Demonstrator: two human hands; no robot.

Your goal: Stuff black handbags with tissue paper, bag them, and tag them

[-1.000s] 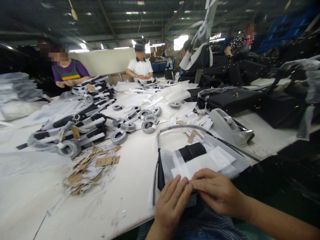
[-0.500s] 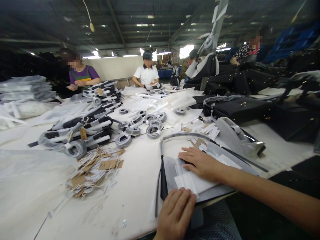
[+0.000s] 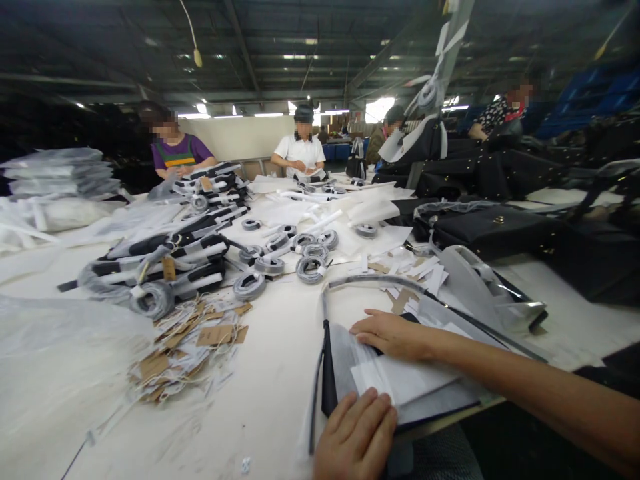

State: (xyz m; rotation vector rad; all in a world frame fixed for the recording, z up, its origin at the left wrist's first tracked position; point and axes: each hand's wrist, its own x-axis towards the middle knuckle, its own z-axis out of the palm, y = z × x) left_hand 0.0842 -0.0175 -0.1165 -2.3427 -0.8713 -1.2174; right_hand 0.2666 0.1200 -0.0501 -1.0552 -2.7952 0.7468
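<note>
In the head view, a black bag lies flat at the table's near edge, its long handle wrapped in clear film and arched away from me. A translucent grey sheet and folded white wrapping cover its top. My right hand reaches in from the right and rests palm down on the wrapping, fingers stretched out. At the near left corner, my left hand lies over the white wrapping with its fingers extended side by side. My left thumb is hidden.
Cardboard hang tags with strings lie heaped on the left. Film-wrapped strap coils and bundled handles are behind. Black bags pile up at right. Several people work beyond, one in a white shirt.
My right hand has slid a little left and nearer across the wrapping, fingers still flat. My left hand stays near the corner. The view has shifted slightly.
</note>
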